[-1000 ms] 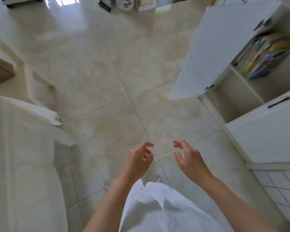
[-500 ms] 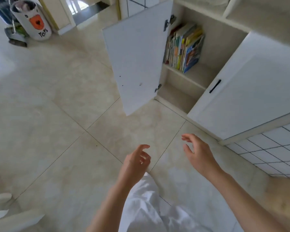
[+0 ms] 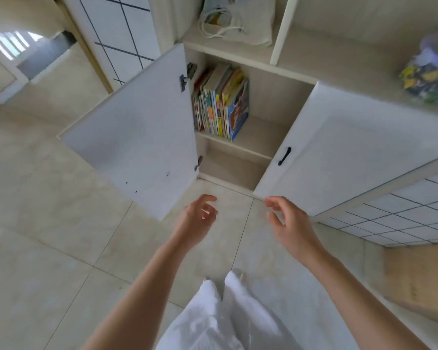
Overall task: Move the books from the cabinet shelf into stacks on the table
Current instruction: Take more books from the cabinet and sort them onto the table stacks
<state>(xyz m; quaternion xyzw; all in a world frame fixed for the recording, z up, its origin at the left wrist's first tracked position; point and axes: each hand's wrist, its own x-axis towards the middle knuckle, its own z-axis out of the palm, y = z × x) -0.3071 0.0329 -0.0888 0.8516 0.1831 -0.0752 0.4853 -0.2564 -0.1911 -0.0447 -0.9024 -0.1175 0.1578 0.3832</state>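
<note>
While both hands hang in front of the cabinet (image 3: 276, 79), neither touches anything. Left hand (image 3: 196, 221): fingers loosely curled, palm turned inward, holding nothing, low in front of the bottom corner of the open door (image 3: 137, 137). Right hand (image 3: 290, 223): fingers likewise relaxed and slightly bent, holding nothing, just below the lower edge of the closed door (image 3: 339, 152), which carries a black handle (image 3: 284, 156).

Books (image 3: 220, 104): 1 row standing upright on the cabinet shelf (image 3: 256, 140), pressed toward the left wall of the compartment; the outermost book on the right leans slightly and shows a blue cover. The right part of the shelf board is bare. The row sits above and beyond both hands, well apart from them, roughly between the 2 hands in line of sight. A lower compartment (image 3: 234, 168) lies beneath the shelf.

Surroundings: a cloth bag (image 3: 248, 24) with white cord lies in the open niche above the books; a blurred patterned bundle (image 3: 427, 74) rests on the ledge at far right. Floor (image 3: 48, 236) is pale tile. White trousers (image 3: 225, 319) show at the bottom edge. A brown cardboard box (image 3: 415, 279) stands at lower right, blurred.
</note>
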